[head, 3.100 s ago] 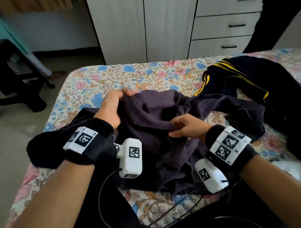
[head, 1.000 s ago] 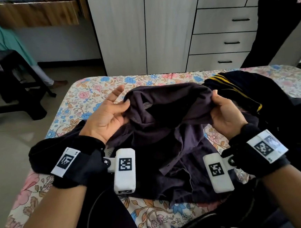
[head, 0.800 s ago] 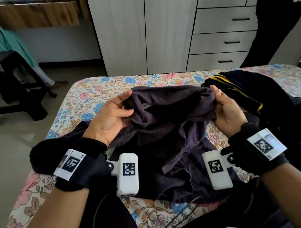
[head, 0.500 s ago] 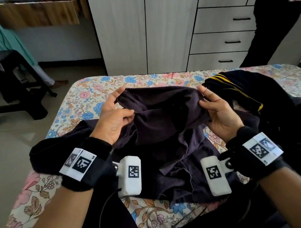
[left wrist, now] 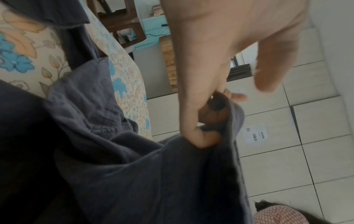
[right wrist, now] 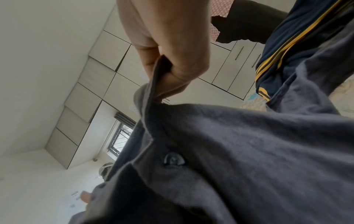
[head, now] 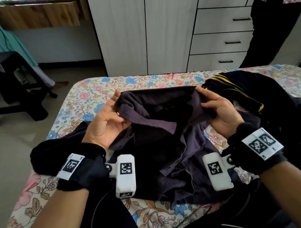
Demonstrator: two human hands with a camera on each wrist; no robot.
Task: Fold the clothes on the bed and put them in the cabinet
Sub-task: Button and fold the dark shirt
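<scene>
A dark purple-grey buttoned shirt (head: 165, 130) is lifted over the floral bed (head: 94, 93), its top edge stretched taut between both hands. My left hand (head: 110, 120) pinches the shirt's left end; in the left wrist view the left hand (left wrist: 206, 133) has fingers curled into the shirt (left wrist: 153, 174). My right hand (head: 216, 108) grips the right end, and the right wrist view shows the right hand (right wrist: 172, 72) clamping a fold of the shirt (right wrist: 249, 151). The rest of the shirt hangs crumpled onto the bed. The white cabinet (head: 148, 29) stands beyond the bed.
A navy garment with yellow stripes (head: 243, 92) lies heaped at the right of the bed, and another dark garment (head: 47, 158) lies at the left edge. A person in dark trousers (head: 265, 24) stands by the drawers (head: 226, 41). A dark stool (head: 8, 85) sits on the floor to the left.
Both hands have shifted outward along the shirt's upper edge, pulling it straight and taut. Earlier the shirt lay bunched on the bed between them.
</scene>
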